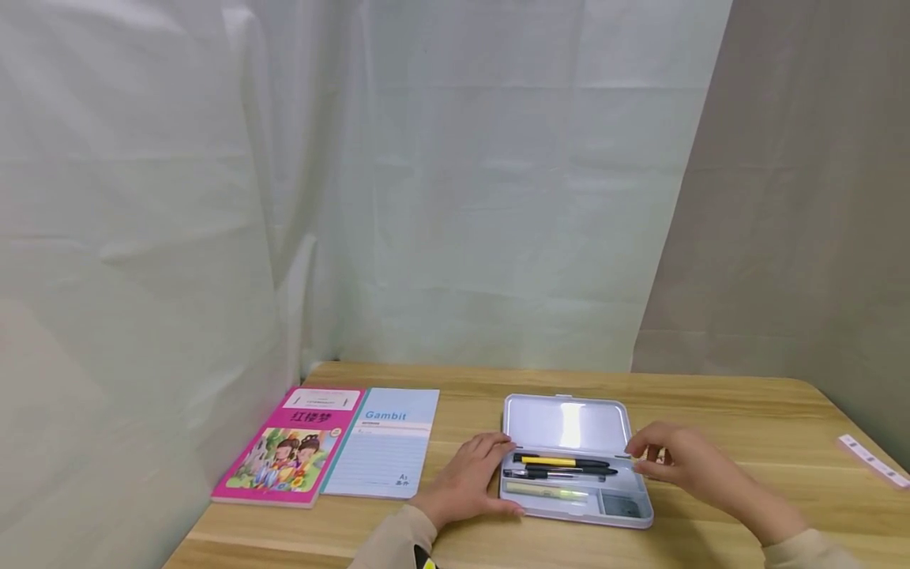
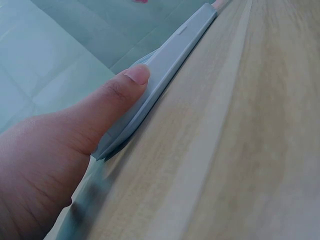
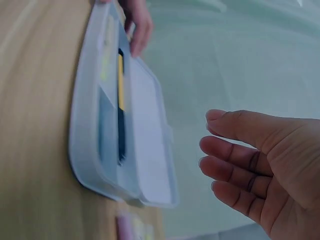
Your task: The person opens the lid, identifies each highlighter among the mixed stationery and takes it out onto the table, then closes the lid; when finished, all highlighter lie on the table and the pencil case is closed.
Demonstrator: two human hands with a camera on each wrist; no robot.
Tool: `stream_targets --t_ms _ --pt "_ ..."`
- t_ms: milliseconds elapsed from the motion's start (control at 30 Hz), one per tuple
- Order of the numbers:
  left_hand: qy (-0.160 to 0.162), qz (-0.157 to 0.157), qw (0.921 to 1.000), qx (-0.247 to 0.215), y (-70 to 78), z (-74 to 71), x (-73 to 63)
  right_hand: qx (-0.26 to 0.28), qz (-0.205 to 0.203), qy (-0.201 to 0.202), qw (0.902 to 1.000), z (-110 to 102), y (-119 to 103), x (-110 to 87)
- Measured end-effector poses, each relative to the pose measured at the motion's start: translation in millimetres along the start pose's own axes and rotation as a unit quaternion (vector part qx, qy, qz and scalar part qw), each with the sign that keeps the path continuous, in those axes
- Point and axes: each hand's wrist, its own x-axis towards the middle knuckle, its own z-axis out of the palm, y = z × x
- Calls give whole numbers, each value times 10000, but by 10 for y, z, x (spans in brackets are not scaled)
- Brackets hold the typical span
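A white pencil case [image 1: 565,518] lies on the table with its lid [image 1: 543,423] folded back. Inside are a black and yellow pen [image 1: 562,461], other dark pens [image 1: 565,472], a pale yellow stick [image 1: 546,491] and a small compartment with a dark floor [image 1: 621,506]. My left hand [image 1: 472,482] holds the case's left end, its thumb [image 2: 120,92] against the front wall and its fingers at the side near the hinge. Beside the right end, my right hand [image 1: 671,454] hovers with loosely bent fingers [image 3: 230,170], holding nothing. The right wrist view shows it apart from the case.
To the left lie a pink book [image 1: 284,450] and a light blue notebook [image 1: 384,442], side by side. A pink and white strip [image 1: 873,461] lies near the wooden table's [image 1: 746,419] right edge. Pale sheeting [image 1: 498,197] hangs behind and along the sides.
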Motion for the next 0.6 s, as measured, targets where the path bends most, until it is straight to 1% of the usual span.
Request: stream_targets --t_ms 133,233,367,467,533,600 --pt "-48 -29 10000 -31 6 3 1 329 237 -325 9986 120 -40 24" --pt "-20 -12 10000 -1 10 7 0 413 185 -323 9985 210 -50 34" --pt "41 15 10000 45 8 11 -6 385 -183 -181 9989 322 -46 53" --pt "39 12 10000 40 7 10 -4 411 -350 -225 9983 385 -57 75" --pt "23 4 10000 31 7 6 0 461 -292 -373 9978 420 -80 91" --pt "7 -2 10000 21 7 3 6 454 -128 -572 9973 453 -113 110"
